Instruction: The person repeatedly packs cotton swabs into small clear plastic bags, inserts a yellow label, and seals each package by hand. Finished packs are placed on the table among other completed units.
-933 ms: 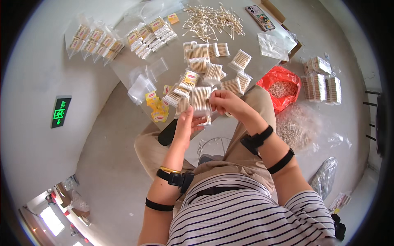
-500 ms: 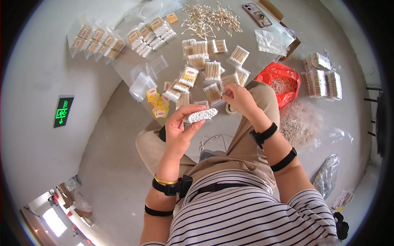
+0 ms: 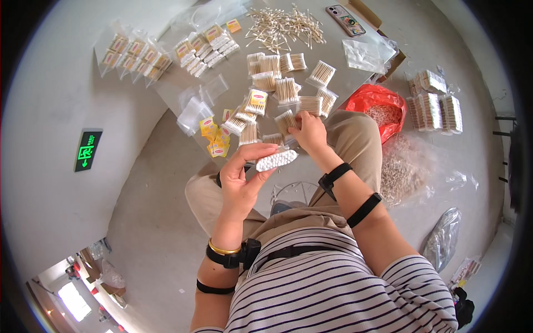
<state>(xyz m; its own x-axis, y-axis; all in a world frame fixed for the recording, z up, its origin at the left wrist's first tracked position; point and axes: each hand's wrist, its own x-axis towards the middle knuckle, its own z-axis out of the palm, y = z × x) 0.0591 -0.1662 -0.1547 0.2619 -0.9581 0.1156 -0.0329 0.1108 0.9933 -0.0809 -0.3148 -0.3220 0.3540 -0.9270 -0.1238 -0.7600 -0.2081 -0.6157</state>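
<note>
A person in a striped shirt (image 3: pixel 333 283) sits at a grey table (image 3: pixel 347 80) topped by a heap of loose cotton swabs (image 3: pixel 286 28). On the person's side of the heap, the left hand (image 3: pixel 241 180) pinches a swab bundle (image 3: pixel 276 160) snugly between thumb and fingers, its white tips facing up. Nearer the heap, the right hand (image 3: pixel 310 133) has half-curled fingers drawn close together at a swab pack (image 3: pixel 285 121); whether they grip it cannot be told. More packs (image 3: pixel 271 65) lie between heap and hands. Left of the heap sit yellow-labelled packs (image 3: pixel 199 43); right of it, a phone (image 3: pixel 345 20). A red plastic bag (image 3: pixel 363 94) stands beyond its right, nearer the person.
</note>
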